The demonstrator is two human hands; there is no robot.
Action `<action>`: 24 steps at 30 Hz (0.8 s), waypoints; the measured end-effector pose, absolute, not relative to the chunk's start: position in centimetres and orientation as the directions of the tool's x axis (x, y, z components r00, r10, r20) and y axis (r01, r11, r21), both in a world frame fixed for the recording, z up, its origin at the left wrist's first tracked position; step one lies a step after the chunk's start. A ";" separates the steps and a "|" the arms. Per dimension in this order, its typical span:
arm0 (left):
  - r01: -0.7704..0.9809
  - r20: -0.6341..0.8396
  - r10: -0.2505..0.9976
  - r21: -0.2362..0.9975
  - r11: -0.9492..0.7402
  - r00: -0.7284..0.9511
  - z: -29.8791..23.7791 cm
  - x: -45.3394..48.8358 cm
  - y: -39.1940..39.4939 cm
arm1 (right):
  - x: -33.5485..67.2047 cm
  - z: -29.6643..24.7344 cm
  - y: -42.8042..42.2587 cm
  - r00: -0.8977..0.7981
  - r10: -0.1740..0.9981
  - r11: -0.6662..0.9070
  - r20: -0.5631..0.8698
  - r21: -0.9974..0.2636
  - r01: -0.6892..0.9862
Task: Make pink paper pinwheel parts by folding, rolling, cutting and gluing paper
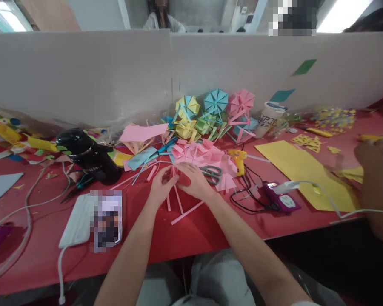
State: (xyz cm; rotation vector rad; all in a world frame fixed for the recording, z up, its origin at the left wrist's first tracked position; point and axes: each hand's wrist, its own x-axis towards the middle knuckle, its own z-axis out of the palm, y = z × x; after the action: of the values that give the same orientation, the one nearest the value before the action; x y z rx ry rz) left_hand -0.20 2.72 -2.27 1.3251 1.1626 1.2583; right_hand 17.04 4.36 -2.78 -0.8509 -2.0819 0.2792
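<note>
My left hand (163,183) is closed, with thumb and fingers pinched on a thin pink paper stick (178,199) that slants down toward the red tabletop. Close against it, my right hand (193,180) curves over the upper end of the pink paper; its fingertips are partly hidden, and I cannot tell whether they grip. Another pink paper stick (187,213) lies slantwise below my right wrist. Just beyond my hands is a heap of folded pink paper (204,155). Grey-handled scissors (212,174) lie beside my right hand.
A yellow glue gun (239,161) and purple power strip (282,199) are to the right, with cables. Left are a black bottle (89,157), a power bank (78,221) and a phone (108,221). Paper umbrellas (216,101) stand behind. Another person's hand (378,157) is far right.
</note>
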 end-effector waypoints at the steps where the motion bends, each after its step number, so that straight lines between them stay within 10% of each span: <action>1: 0.026 0.109 0.994 0.994 -0.109 0.013 -2.3 -0.3 2.8 | 17.0 -2.8 4.2 -0.401 0.662 0.744 0.633 -0.492 0.452; 15: -0.068 0.030 0.999 0.997 -0.027 0.042 -2.0 0.0 2.3 | 17.8 -2.7 3.7 -0.217 0.940 0.287 0.264 -0.954 0.083; 20: 0.228 0.202 0.975 0.949 -0.218 0.092 -0.3 -0.2 0.1 | 18.5 -2.3 3.8 -0.122 0.968 0.220 0.218 -0.975 0.005; 24: 0.677 0.237 0.924 0.630 -0.380 0.299 0.7 0.8 -4.6 | 19.6 -2.4 4.2 0.066 0.972 0.224 0.224 -0.975 0.010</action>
State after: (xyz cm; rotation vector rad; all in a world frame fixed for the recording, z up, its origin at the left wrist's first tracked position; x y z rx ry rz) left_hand 0.75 -4.63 0.67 2.1602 1.4302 0.8123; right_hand 19.63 4.18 -2.36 -1.0747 -1.2610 0.9930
